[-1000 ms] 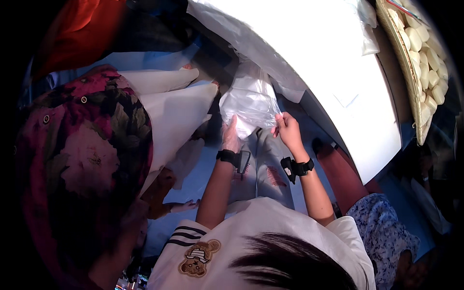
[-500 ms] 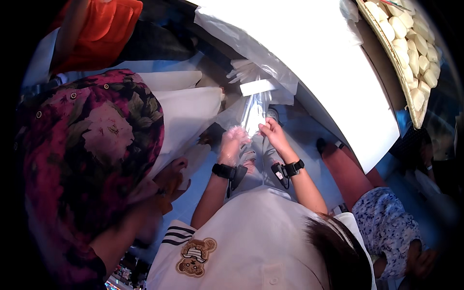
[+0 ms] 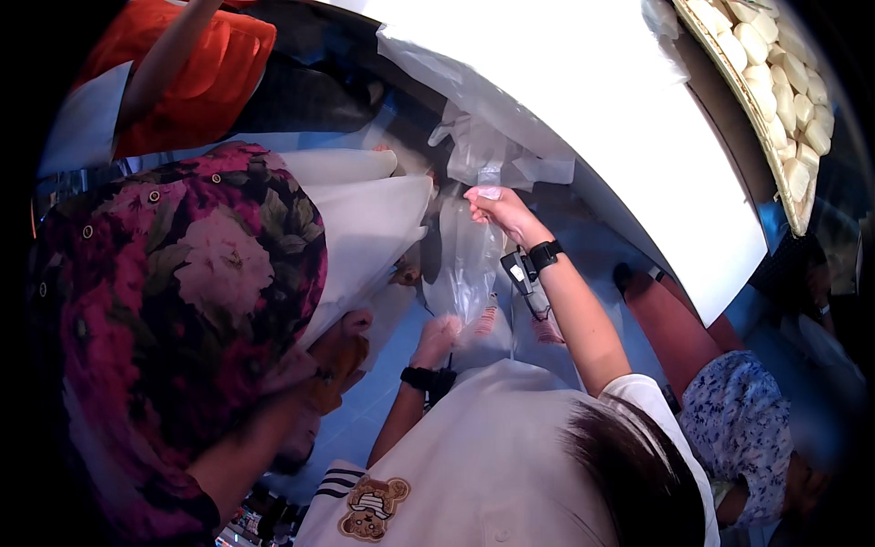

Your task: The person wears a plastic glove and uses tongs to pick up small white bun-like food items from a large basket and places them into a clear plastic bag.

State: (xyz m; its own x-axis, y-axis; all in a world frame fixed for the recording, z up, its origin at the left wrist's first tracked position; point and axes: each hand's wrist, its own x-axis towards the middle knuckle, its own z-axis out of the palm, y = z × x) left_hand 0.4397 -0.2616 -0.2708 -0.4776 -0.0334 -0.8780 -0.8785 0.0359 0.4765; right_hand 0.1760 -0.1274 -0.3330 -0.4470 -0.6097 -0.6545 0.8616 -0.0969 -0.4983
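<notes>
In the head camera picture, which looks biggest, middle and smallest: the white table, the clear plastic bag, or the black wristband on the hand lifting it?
1. White table
2. Clear plastic bag
3. Black wristband on the right hand

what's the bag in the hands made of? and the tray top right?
Bag: looks like thin clear plastic film, glossy; the blue floor shows through it and it crinkles where the right hand pinches its top and the left hand holds its bottom.
Tray: probably woven bamboo or rattan, matte tan; a plaited rim shows, but it's small and distorted at the picture's edge.
</notes>
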